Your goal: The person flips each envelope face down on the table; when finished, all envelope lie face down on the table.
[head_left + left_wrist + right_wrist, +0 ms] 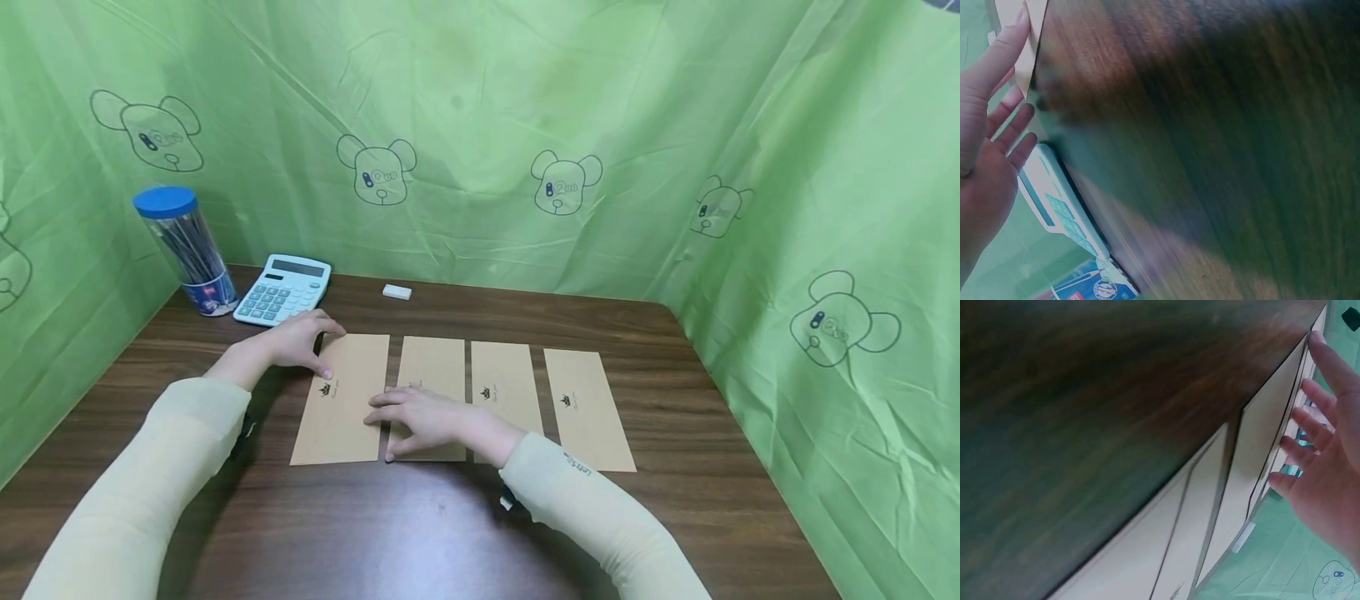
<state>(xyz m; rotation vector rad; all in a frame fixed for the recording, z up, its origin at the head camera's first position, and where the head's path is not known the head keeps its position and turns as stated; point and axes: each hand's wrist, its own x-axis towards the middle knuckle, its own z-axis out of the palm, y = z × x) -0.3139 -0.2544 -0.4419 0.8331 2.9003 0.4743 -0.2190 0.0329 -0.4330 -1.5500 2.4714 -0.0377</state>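
Envelopes (504, 375), all four, lay rowed short of the worktop's (435, 533) far edge; left hand (298, 340) and right hand (422, 418), loosely spread, gripped nothing at the leftmost, only its alignment seemingly left.

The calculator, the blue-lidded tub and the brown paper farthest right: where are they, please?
Calculator (282, 292): head view, on its keys.
Blue-lidded tub (189, 248): head view, on its clear side.
Brown paper farthest right (591, 412): head view, on its plain middle.
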